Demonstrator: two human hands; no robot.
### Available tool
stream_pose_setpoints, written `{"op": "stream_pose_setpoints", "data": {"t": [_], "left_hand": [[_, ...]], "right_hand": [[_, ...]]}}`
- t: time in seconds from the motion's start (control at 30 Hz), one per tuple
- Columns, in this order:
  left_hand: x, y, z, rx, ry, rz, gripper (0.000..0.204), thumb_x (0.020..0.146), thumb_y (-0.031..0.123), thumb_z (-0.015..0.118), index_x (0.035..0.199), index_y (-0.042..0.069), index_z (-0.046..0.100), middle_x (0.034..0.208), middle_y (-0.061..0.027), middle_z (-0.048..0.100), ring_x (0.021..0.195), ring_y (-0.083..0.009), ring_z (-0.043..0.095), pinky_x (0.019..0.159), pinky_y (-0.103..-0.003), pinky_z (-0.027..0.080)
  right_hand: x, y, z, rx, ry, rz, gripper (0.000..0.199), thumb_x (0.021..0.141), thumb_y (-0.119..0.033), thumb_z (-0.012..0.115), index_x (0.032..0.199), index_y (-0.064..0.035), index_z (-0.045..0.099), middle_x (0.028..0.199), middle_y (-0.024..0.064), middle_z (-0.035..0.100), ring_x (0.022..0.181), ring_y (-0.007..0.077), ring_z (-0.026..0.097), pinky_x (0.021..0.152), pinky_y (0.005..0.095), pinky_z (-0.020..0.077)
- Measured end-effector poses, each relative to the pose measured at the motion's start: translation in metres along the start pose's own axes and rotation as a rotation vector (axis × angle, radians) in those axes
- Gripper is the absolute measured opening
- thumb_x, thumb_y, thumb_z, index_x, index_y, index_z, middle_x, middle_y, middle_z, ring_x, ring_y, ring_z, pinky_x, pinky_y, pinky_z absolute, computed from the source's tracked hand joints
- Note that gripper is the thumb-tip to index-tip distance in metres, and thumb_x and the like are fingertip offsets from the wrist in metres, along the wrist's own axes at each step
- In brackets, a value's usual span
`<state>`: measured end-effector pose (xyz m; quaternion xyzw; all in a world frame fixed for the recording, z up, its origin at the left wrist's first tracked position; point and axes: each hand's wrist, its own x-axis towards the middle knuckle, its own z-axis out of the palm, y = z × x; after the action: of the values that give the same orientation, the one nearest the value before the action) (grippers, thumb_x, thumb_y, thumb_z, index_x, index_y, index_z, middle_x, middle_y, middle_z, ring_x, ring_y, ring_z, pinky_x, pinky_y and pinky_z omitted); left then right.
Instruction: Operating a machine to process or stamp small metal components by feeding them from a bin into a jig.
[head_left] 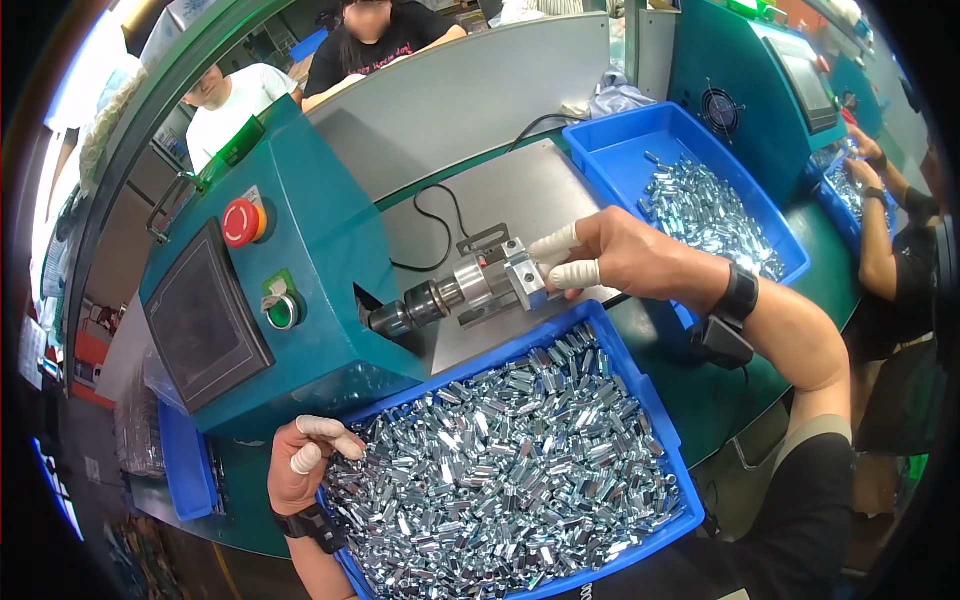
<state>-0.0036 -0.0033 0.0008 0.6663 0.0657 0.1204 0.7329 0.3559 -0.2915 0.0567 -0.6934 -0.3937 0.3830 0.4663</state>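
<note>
Sitting left: teal machine [300,270], body cut off at the rim. Below, blue bin [655,420] heaped with shiny hex nuts [510,470], near edge out of frame. Right hand [625,258] pinching at chuck fixture [490,282]; part under fingertips hidden. Left hand [305,465] curled at bin's left edge, contents of grip unclear.

The right hand [625,260] reaches forward and to the left, forearm stretched out from the lower right, a black band on the wrist. Its thumb and forefinger, both in white finger cots, are pinched together at the tips. The left hand [305,465] sits low, loosely curled, its cot-covered fingers bent inward, a black band on that wrist too.
</note>
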Motion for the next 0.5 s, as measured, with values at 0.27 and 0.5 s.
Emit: {"op": "stream_pose_setpoints", "data": {"t": [0.27, 0.5], "left_hand": [[0.002, 0.001, 0.006, 0.029, 0.027, 0.006, 0.046, 0.091, 0.039, 0.072, 0.113, 0.0, 0.064, 0.089, -0.0164, 0.072, 0.087, -0.0276, 0.069, 0.082, -0.04, 0.055], [0.001, -0.001, 0.001, 0.041, 0.04, 0.001, 0.046, 0.09, 0.039, 0.073, 0.113, 0.0, 0.064, 0.088, -0.0157, 0.072, 0.085, -0.0271, 0.068, 0.081, -0.039, 0.055]], "right_hand": [[0.016, 0.014, -0.008, 0.046, -0.119, -0.066, 0.049, 0.093, -0.012, 0.069, 0.134, 0.0105, 0.054, 0.105, 0.012, 0.071, 0.093, 0.0157, 0.066, 0.082, 0.0277, 0.0546], [0.013, 0.022, -0.006, 0.149, -0.114, -0.103, 0.052, 0.093, -0.013, 0.07, 0.136, 0.0103, 0.052, 0.105, 0.0111, 0.071, 0.096, 0.0155, 0.066, 0.086, 0.0277, 0.0538]]}}
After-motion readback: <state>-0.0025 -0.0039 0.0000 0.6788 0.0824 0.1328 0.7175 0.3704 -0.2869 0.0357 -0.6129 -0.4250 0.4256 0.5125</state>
